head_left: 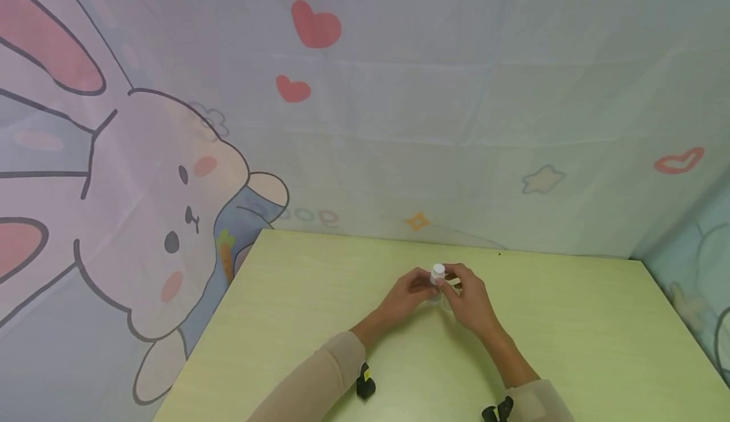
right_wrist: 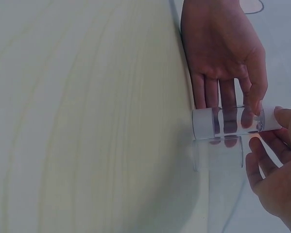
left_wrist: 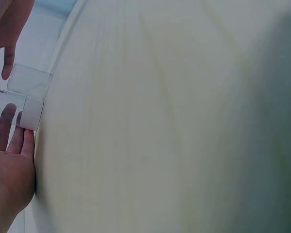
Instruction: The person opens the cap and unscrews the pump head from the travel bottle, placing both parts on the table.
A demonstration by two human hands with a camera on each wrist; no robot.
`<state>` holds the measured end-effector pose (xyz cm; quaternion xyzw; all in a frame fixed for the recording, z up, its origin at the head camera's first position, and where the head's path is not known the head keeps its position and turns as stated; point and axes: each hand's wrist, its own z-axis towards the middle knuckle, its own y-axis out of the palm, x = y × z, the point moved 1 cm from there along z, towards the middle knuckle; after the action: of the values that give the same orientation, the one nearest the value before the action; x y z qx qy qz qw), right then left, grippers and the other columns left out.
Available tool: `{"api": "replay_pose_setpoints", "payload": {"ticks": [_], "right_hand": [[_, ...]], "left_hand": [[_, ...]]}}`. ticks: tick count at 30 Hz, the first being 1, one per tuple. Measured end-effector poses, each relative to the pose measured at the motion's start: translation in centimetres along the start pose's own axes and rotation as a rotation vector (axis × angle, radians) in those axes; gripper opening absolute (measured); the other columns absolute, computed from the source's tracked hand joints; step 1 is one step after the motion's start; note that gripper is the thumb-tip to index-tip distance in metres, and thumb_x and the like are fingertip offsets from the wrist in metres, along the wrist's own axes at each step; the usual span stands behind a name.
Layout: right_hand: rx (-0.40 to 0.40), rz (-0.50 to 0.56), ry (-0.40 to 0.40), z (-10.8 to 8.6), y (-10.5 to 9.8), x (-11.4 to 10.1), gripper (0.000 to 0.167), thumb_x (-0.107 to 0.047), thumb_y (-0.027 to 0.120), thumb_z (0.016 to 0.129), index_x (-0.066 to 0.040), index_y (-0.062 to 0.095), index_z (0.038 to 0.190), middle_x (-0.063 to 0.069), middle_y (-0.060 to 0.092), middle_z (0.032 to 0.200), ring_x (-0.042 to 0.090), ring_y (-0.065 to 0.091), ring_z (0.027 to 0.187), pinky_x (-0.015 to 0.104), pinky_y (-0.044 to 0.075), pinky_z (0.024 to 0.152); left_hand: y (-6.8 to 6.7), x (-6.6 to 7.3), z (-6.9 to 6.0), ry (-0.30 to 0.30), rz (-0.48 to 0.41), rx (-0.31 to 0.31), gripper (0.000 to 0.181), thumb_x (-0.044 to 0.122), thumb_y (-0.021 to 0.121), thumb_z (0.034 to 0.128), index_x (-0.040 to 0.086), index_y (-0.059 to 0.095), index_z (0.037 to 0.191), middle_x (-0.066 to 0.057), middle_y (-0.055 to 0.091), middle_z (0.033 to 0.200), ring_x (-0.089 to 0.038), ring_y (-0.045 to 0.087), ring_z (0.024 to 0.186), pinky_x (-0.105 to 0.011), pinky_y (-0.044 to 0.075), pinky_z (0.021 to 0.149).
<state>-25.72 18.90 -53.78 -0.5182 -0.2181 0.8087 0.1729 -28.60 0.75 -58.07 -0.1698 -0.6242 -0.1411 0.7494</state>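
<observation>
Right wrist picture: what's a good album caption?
Left hand holds a clear bottle; right hand grips its white cap.

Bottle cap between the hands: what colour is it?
The cap is white, seen best in the head view.

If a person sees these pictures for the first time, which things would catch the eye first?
Probably the large sideways rabbit, printed at the left of the head view. Next, the small clear bottle with a white cap, held between the left hand and the right hand over the yellow-green table.
</observation>
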Motion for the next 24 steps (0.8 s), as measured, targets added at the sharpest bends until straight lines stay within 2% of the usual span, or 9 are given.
{"api": "replay_pose_setpoints", "payload": {"ticks": [15,24], "right_hand": [[-0.003,0.014,0.012,-0.19,-0.04,0.0,0.032,-0.015,0.069,0.105,-0.001,0.064,0.133,0.013,0.069,0.124,0.033,0.064,0.115,0.053,0.056,0.091],[0.009,0.041,0.02,-0.29,-0.16,0.39,0.038,-0.024,0.073,0.103,-0.003,0.065,0.133,0.013,0.068,0.127,0.034,0.063,0.116,0.055,0.055,0.094]], "left_hand": [[0.05,-0.03,0.05,-0.009,-0.007,-0.005,0.023,0.007,0.066,0.1057,0.002,0.062,0.128,-0.012,0.07,0.131,-0.02,0.068,0.123,-0.03,0.055,0.104],[0.07,-0.05,0.01,-0.01,0.0,0.0,0.023,0.006,0.065,0.1057,0.001,0.062,0.128,-0.014,0.07,0.129,-0.021,0.068,0.121,-0.03,0.056,0.103]]}}
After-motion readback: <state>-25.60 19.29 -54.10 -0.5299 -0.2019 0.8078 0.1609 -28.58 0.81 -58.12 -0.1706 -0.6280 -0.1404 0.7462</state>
